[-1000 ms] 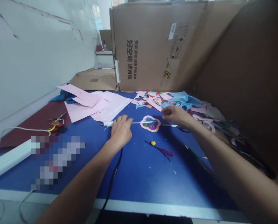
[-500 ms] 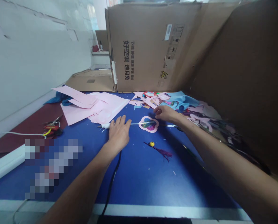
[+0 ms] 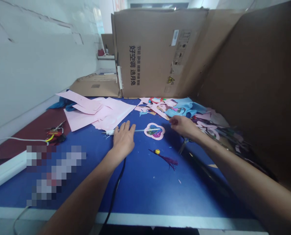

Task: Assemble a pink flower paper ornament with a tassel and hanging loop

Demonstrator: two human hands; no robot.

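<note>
My left hand (image 3: 123,140) lies with fingers stretched out over a white glue gun (image 3: 109,132). The gun's nozzle points left, and a clear glue stick (image 3: 139,131) runs out to the right. The stick's far end lies across a pink flower-shaped cutout (image 3: 147,134) with a shiny multicoloured middle. To the right of the cutout, apart from it, my right hand (image 3: 181,124) hovers with fingers curled together; what they hold, if anything, is hidden. Below that hand lie scissors (image 3: 183,146). A dark purple tassel with a yellow bead (image 3: 157,151) lies nearer me.
Pink sheets (image 3: 103,114) lie at the back left. Pink scraps and blue cloth (image 3: 188,107) are heaped at the back right. Cardboard walls (image 3: 155,39) stand behind and to the right. A black cord (image 3: 118,182) crosses the blue table (image 3: 145,195). Keys (image 3: 54,133) lie at left.
My right hand has moved right, away from the flower cutout, and its fingers have curled in. The scissors below it show more and sit at another angle. My left hand stays put.
</note>
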